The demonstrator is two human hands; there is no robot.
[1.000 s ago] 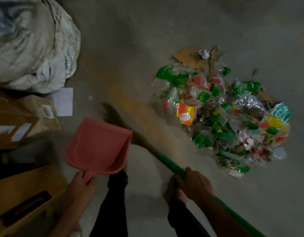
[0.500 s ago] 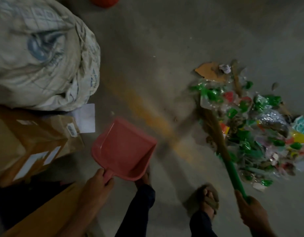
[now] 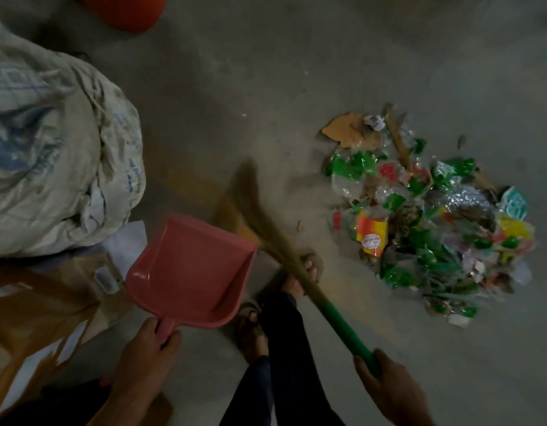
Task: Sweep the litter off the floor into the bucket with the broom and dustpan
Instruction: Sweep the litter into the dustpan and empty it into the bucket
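Observation:
My left hand (image 3: pixel 146 358) grips the handle of a pink dustpan (image 3: pixel 189 269), held above the floor with nothing in its tray. My right hand (image 3: pixel 389 392) holds the green handle of a broom (image 3: pixel 342 330). Its brown bristles (image 3: pixel 253 216) are blurred and lie on the floor just right of the dustpan, left of the litter. The litter pile (image 3: pixel 429 219) of green, red and yellow wrappers, clear plastic and torn cardboard lies on the grey floor to the right. An orange-red rounded object, perhaps the bucket (image 3: pixel 127 10), shows at the top edge.
A big stuffed white sack (image 3: pixel 57 155) fills the left side. Brown cardboard boxes (image 3: pixel 41 305) and a white sheet (image 3: pixel 127 244) lie below it. My feet in sandals (image 3: pixel 306 272) and dark trouser legs stand between dustpan and broom handle.
The broom has swung left, off the litter pile to the floor beside the dustpan. The view has shifted, so the pile sits farther right. The dustpan stays in my left hand.

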